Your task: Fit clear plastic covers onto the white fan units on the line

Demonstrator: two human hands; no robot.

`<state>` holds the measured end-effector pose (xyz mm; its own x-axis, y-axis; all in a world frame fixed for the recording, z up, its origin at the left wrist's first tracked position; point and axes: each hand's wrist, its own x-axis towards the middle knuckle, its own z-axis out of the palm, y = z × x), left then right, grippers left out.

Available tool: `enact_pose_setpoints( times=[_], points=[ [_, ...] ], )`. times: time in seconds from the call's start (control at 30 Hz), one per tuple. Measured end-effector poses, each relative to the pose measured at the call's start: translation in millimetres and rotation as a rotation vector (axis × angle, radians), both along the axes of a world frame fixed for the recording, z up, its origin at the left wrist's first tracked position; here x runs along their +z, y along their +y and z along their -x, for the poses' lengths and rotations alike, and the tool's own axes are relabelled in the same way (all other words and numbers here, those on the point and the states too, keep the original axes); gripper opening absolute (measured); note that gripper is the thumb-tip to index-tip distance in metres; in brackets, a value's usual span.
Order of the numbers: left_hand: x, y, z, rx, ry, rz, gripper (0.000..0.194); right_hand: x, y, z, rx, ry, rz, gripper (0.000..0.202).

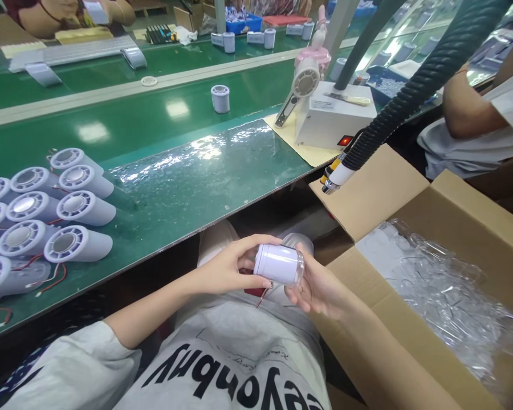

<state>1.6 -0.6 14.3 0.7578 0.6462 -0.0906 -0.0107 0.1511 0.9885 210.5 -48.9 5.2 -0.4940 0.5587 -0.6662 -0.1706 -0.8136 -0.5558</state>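
Observation:
Over my lap, my left hand (233, 265) grips a white cylindrical fan housing (277, 263) lying on its side, thumb below and fingers above. A thin red wire (263, 296) dangles from its left end, near my thumb. Around the right end of the housing sits a transparent plastic cover (300, 267), and my right hand (314, 285) is closed about it, palm up. How far the cover goes over the housing I cannot tell. On the bench to the left stand several similar white housings (85, 208) with round ribbed ends and loose wires.
To the right, an open cardboard box (380, 290) holds many transparent covers (444, 296). A black corrugated hose (410, 97) hangs above it. A white powered box (333, 117) and a small handheld fan (303, 82) stand on the bench. One housing (220, 99) is on the green belt. Co-workers sit nearby.

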Motion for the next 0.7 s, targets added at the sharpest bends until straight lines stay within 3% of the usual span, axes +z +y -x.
enact_pose_setpoints(
  times=[0.07, 0.17, 0.23, 0.3, 0.37, 0.5, 0.7],
  points=[
    [2.2, -2, 0, 0.019, -0.024, 0.099, 0.059, -3.2, -4, -1, -0.037, -0.057, -0.222, 0.079],
    [3.5, -3, 1, 0.054, -0.013, 0.196, 0.06, -5.8, -9, -5, -0.173, -0.342, -0.871, 0.069],
    [3.7, -3, 2, 0.052, 0.009, 0.25, 0.062, -5.5, -11, -10, -0.133, -0.557, -1.307, 0.055],
    [4.5, -2, 3, 0.021, 0.023, 0.273, 0.066, -4.5, -12, -13, -0.019, -0.648, -1.509, 0.047],
    [6.3, -1, 4, -0.004, 0.035, 0.219, 0.071, -3.7, -13, -15, -0.006, -0.598, -1.424, 0.045],
    [9.2, -1, 6, -0.061, 0.025, 0.147, 0.072, -1.3, -14, -12, -0.126, -0.325, -1.002, 0.05],
    [-0.6, 2, 11, -0.088, 0.035, 0.299, 0.077, 0.9, -14, -12, -0.129, -0.355, -0.908, 0.047]
  ],
)
